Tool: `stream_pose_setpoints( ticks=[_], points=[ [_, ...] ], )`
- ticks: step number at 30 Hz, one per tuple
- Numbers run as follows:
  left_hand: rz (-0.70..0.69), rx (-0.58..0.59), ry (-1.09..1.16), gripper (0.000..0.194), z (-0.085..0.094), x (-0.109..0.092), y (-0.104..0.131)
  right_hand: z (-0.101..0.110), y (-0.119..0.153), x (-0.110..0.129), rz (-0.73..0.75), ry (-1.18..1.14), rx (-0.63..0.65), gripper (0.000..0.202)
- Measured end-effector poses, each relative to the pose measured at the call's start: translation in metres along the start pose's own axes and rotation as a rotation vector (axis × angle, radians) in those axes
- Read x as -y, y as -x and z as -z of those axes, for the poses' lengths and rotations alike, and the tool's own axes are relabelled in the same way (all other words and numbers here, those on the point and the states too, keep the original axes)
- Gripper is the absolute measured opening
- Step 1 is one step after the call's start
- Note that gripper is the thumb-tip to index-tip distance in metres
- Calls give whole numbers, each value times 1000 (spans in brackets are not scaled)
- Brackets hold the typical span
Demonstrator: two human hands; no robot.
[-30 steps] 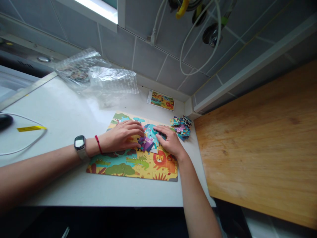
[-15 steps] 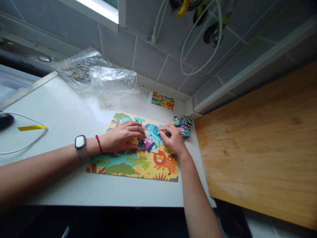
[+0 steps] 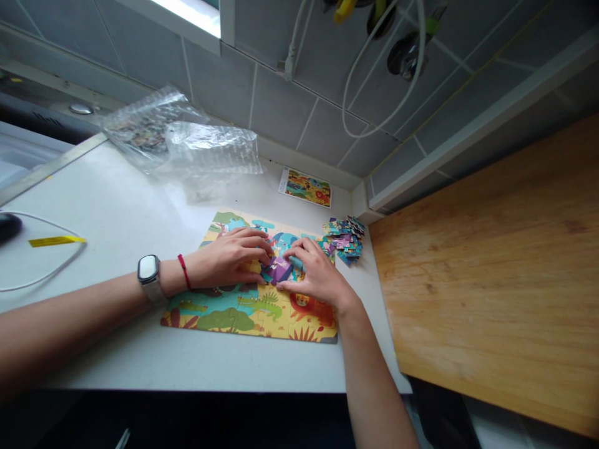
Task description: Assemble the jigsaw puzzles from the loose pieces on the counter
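While the jungle puzzle [image 3: 262, 312] lies on the white table [image 3: 234, 368] with its visible front pieces joined flat, the work over its middle looks unfinished, since loose purple pieces [image 3: 278, 269] sit on top between the hands. The left hand [image 3: 238, 255] rests palm-down with fingers loosely bent; whether it grips anything cannot be told. The right hand [image 3: 316, 274] is half open, thumb and fingers apart beside the purple pieces, its hold unclear. A heap of small knobbed pieces [image 3: 345, 240] at the puzzle's right probably remains to be sorted. Matt, curvy-seamed card contrasts with crinkled, glossy clear plastic bags [image 3: 210, 146] and the smooth-grained wooden surface [image 3: 482, 280].
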State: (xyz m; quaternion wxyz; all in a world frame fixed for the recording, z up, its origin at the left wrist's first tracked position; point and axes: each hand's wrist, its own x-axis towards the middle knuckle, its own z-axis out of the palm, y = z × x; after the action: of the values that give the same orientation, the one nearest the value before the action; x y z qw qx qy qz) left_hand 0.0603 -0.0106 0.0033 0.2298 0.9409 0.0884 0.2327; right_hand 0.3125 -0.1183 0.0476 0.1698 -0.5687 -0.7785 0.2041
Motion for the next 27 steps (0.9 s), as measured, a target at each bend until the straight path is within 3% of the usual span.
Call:
stream_pose_setpoints(
  ticks=[12, 20, 27],
  points=[
    [14, -11, -4, 25, -2, 0, 2, 7, 3, -18, 10, -121, -100, 54],
    [10, -17, 2, 26, 0, 0, 0, 4, -1, -33, -121, -113, -414, 48],
    [4, -16, 17, 25, 2, -1, 0, 2, -3, -35, -214, -367, -505, 37]
  ],
)
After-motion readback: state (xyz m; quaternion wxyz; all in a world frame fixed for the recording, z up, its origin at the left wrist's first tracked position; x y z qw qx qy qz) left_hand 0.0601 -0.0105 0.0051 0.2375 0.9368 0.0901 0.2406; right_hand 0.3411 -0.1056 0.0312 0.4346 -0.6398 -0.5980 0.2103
